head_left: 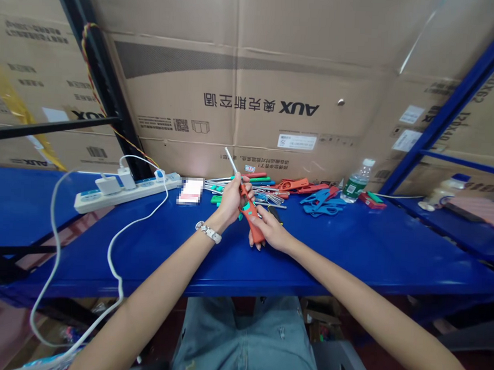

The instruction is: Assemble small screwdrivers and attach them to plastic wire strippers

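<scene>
A long-nosed lighter with an orange-red body (pixel 254 229) and a thin silver tube (pixel 230 160) is held above the table, the tube tilted up and to the left. My left hand (pixel 231 199) is closed around its upper part, near the base of the tube. Lower down, my right hand (pixel 273 231) grips the body, fingers wrapped beneath it. A green part (pixel 246 206) shows on the lighter between the hands. Behind them lies a pile of metal tubes (pixel 271 196) and coloured pieces. Something black and yellow (pixel 276 212) lies just beyond my right hand, partly hidden.
Orange handle pieces (pixel 294 185) and blue ones (pixel 322 202) lie right of the pile. A water bottle (pixel 357 181) stands beside a red box (pixel 371 200). To the left, a white power strip (pixel 103 198) trails a cable (pixel 112 250). Cardboard (pixel 252 70) backs the blue table (pixel 342 260).
</scene>
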`<state>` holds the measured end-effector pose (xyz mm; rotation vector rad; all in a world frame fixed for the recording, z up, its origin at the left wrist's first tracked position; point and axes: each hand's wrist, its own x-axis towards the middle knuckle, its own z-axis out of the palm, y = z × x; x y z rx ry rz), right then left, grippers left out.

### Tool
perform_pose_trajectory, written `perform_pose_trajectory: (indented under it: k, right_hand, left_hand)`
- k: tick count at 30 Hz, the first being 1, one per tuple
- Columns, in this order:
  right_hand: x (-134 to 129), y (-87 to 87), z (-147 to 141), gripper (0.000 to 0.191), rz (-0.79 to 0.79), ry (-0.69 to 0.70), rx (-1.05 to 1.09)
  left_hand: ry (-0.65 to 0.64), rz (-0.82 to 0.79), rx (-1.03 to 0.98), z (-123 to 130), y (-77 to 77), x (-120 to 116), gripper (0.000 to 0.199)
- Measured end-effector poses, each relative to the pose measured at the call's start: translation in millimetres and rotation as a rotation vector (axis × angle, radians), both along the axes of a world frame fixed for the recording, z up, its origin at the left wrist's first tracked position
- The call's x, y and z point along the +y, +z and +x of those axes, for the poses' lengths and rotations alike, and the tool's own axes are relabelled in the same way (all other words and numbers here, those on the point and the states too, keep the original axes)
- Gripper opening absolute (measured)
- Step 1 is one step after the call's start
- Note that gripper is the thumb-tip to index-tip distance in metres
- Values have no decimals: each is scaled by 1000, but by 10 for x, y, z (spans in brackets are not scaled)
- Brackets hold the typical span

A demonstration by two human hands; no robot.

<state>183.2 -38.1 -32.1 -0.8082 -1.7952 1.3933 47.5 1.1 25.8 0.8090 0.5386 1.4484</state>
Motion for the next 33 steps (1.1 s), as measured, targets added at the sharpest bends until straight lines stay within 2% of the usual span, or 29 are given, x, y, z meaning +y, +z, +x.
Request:
perform_pose_trajectory:
  k: [3,7,10,13,16,19,21,23,27,33]
  right_hand:
    - [21,55,-2,45,-80,-9,55]
    - [135,157,-74,44,-143,-173,172]
    - [190,238,-159,43,-122,-261,202]
    - [150,273,-234,45,-77,-240,176]
    - [54,250,-266,45,-76,-161,103]
    - [-11,210,-259,42,-71,-130,42]
    - [-16,189,-256,37,-67,-122,30]
    - [-1,171,-269,33,-46,-144,13]
    - [30,124,-334,28,98,-269,-48]
    - [39,56,-358,42,176,-267,-38]
  left_hand:
    - [-56,6,12,49,-58,-41,43]
    - [-84,53,212,112,-199,-101,37]
    - [-106,86,306,109,-242,-97,32]
    - [10,75,235,65,-166,-45,33]
    - [137,4,40,-6,-16,8,38]
    - [104,-44,-165,-69,108,24,39]
    - [75,-57,-235,-81,147,16,38]
    - [67,-77,-243,-65,157,2,38]
    - [72,-112,-170,-11,154,-18,45]
    - [103,-82,-149,-21,148,-19,45]
